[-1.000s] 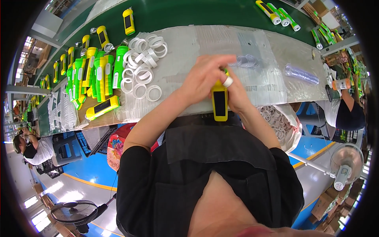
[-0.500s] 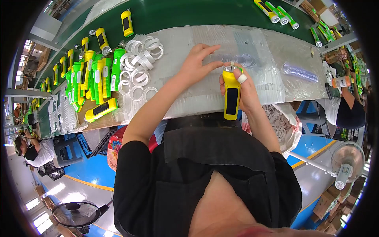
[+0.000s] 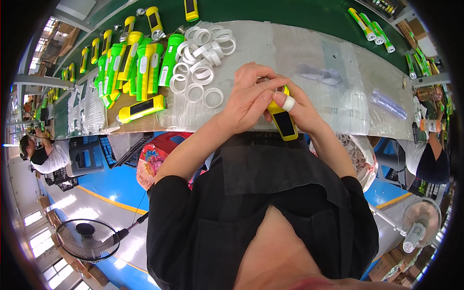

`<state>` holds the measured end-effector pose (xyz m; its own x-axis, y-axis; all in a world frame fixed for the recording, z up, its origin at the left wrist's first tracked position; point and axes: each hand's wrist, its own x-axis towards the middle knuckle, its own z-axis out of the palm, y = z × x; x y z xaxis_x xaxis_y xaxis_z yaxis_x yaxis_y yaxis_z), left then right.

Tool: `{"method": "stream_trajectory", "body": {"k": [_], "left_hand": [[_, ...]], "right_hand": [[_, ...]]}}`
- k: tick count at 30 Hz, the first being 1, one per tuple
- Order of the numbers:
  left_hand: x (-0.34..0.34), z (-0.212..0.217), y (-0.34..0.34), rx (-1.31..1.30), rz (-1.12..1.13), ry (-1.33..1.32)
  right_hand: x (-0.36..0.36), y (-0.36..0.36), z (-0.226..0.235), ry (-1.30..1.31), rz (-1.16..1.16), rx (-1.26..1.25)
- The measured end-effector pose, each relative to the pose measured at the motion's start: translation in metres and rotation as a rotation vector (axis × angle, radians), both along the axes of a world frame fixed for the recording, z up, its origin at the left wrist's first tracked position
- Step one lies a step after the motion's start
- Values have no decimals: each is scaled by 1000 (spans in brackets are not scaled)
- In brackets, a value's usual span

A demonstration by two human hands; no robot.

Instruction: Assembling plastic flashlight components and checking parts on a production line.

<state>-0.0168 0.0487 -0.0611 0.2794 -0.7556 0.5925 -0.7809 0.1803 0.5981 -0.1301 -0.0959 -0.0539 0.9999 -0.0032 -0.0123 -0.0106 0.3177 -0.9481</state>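
My right hand [image 3: 300, 104], white tape around its thumb, grips a yellow flashlight [image 3: 284, 126] with a dark panel along its body. The flashlight tilts, its tail toward my apron and its head up between my hands. Over that head my left hand [image 3: 251, 99] is closed, its fingers meeting those of the right. Both hands hide the flashlight's front end, so any small part there cannot be made out. Just left of my left hand lies a heap of white rings [image 3: 203, 75] on the plastic-covered work surface [image 3: 251, 43].
Green and yellow flashlights [image 3: 145, 72] are piled at the left, one yellow flashlight [image 3: 141, 109] lying nearer. Clear discs [image 3: 320, 75] and a clear plastic roll [image 3: 388, 104] lie to the right. A bag of white parts [image 3: 355, 152] hangs below the table edge. Fans [image 3: 88, 240] stand behind.
My left hand has come right and closed over the flashlight's head, its fingers no longer spread. The flashlight has tilted, its head swinging left. The whole view has shifted.
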Motion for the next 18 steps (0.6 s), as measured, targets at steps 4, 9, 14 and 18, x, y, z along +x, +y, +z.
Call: {"method": "stream_trajectory", "body": {"k": [4,9,14,18], "left_hand": [[1,-10,-3,-187,43,49],[14,3,7,-225,170,76],[52,31,68,524,146,-372],[64,17,82,832,-27,-527]], "right_hand": [[10,16,0,21,4,38],[35,2,-7,-182,39,-12],[63,-22,5,-312,-138,-16],[66,-19,-10,-279,-181,-132]]}}
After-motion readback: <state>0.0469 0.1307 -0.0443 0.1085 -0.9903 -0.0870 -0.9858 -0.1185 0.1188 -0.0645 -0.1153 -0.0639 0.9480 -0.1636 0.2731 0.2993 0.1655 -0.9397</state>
